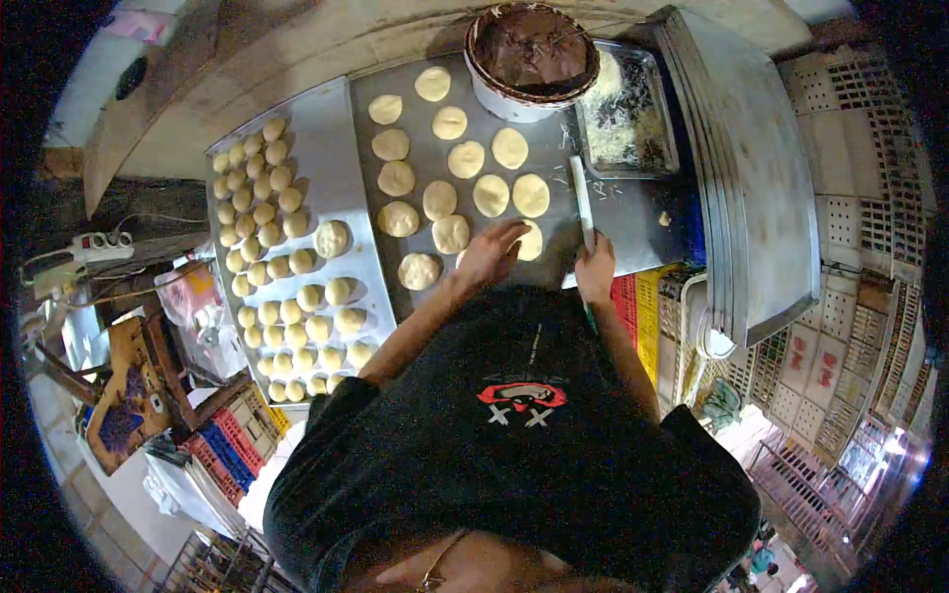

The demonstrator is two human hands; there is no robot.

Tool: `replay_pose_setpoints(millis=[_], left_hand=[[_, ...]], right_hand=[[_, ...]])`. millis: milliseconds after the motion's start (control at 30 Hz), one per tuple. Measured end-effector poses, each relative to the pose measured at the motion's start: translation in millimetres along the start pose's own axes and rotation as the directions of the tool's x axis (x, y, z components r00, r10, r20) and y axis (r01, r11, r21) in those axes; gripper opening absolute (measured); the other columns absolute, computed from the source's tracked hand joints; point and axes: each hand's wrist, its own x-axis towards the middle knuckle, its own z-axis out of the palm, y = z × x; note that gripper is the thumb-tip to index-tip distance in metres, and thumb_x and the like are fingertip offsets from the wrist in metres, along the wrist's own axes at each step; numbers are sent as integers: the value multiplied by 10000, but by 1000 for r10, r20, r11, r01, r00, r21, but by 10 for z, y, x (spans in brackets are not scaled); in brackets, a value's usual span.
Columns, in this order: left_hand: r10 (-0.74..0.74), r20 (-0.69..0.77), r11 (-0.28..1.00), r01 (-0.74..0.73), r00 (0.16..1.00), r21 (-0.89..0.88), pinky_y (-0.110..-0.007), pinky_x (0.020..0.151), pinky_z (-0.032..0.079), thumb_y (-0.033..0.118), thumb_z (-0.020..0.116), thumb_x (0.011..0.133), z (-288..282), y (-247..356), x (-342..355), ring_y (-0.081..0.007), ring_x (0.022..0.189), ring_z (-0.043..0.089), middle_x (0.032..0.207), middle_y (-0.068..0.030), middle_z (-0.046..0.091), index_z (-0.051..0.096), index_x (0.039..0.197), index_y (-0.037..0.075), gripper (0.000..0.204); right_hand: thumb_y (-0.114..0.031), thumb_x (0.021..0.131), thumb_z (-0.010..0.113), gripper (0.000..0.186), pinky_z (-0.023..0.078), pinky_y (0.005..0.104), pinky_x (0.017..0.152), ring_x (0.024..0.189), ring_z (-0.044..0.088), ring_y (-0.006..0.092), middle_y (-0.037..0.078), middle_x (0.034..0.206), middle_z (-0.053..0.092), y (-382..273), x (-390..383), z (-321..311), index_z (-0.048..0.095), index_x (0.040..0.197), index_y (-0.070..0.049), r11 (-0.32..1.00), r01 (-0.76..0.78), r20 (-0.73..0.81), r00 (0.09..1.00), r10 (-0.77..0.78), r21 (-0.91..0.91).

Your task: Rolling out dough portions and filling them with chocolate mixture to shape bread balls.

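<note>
While the right hand (595, 267) grips the near end of a flat, pale tool (582, 193), the left hand (494, 251), fingers loosely bent, lies over the edge of a dough disc (532, 241); whether it pinches that disc I cannot tell. Dragging fingertips could tear it, and a sideways nudge could crumple the neighbouring disc (451, 235) left of that hand.
</note>
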Motion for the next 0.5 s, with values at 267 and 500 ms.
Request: replay_pose_setpoints(millis=[267,500], left_hand=[[0,144,997,-12,990,80,-443,921,486,78,519,859,465,10,665,-381,1121,548,1309,-187,503,458,1286,42,432],[131,-28,918,-111,991,380,-446,1132,255,85,456,855,757,-400,1940,-421,1324,333,1428,-288,331,330,1363,-85,551]], right_hand=[[-79,789,618,441,492,459,782,928,604,418,216,1006,618,106,232,-169,521,1212,1,991,-51,65,997,43,122],[-162,813,667,441,514,385,747,873,639,315,165,985,636,1045,-85,-551,529,1201,-3,936,3,83,996,-35,351]])
